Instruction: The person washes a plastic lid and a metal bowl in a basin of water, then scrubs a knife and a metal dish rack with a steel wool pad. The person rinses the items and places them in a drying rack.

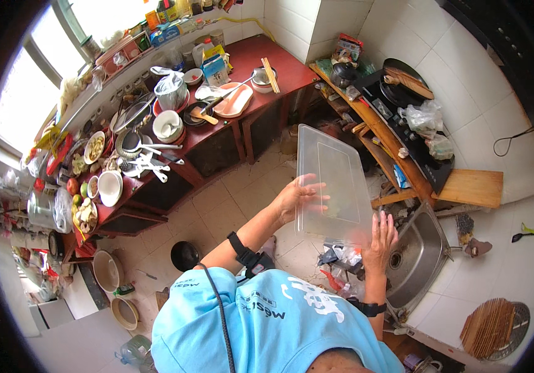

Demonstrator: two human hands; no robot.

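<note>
A clear, rectangular plastic container (335, 186) is held up in front of me, tilted, between both hands. My left hand (298, 198) grips its left edge, and the fingers show through the see-through plastic. At the lower right corner, my right hand (378, 241) is closed against the side with its fingers pointing up. Whether the container is a deep box or a shallow lid is hard to tell from this angle. Just right of my right hand lies the steel sink (425, 248).
A red counter (242, 56) on the left is crowded with bowls, ladles and food. To the right are a black gas stove (397, 118), a wooden board (470, 188) and a round slatted mat (489, 326). A black pan (185, 255) and basins (108, 270) sit low at left.
</note>
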